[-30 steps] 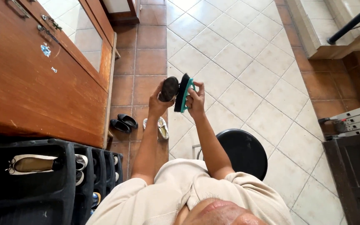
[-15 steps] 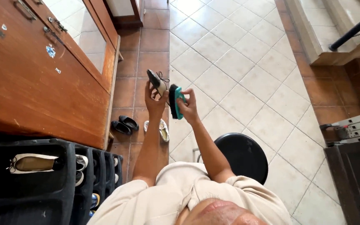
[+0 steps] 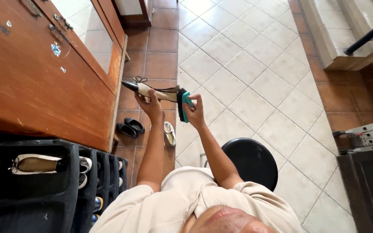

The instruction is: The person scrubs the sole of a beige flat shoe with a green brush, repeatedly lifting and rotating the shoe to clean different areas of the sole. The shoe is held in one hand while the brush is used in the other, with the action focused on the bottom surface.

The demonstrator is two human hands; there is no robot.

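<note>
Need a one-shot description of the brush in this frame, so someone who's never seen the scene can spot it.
Start at the big brown wooden cabinet on the left and follow the person's raised arms out over the tiled floor. The right hand grips the brush, its dark bristles against the heel end of the beige, black-toed shoe held in the left hand. Its teal back is the only bright green-blue thing there.

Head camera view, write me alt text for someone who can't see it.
Seen from above, a person's left hand holds a beige flat shoe with a black toe sideways while the right hand presses a teal-backed brush against its heel end. Below are tiled floor, a black stool, a wooden cabinet and black shoe racks.
</note>
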